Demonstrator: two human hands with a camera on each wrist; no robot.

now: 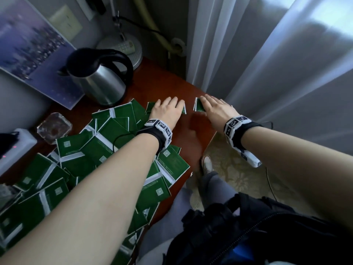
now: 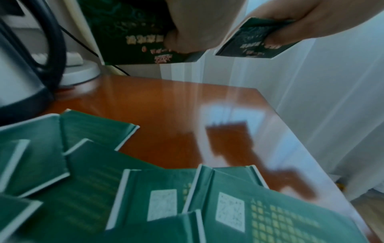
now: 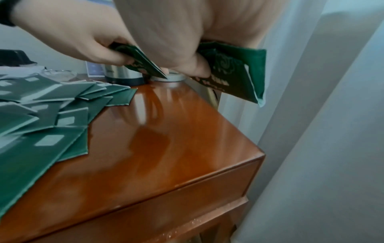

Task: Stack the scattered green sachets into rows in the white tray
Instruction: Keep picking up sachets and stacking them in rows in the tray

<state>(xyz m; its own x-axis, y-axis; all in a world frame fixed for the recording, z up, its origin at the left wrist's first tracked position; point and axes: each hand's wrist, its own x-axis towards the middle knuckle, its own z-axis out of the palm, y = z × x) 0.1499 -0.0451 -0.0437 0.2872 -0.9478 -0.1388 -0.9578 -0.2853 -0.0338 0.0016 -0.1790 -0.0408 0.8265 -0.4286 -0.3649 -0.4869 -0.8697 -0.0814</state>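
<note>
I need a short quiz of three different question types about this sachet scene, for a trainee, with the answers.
1. True or false: the left hand holds nothing.
2. What does the right hand hold? A) a green sachet B) the kettle C) a cup
3. Fill in: the sachet pile lies on the wooden ____.

Key: 1 false, it grips sachets; 2 A; 3 table.

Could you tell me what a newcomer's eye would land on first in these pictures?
First, the sprawl of flat green sachets with white edges covering the left of the glossy reddish-brown wooden table. Next, the left hand and right hand, each gripping sachets above the bare far corner, beside the steel kettle with black handle.
</note>
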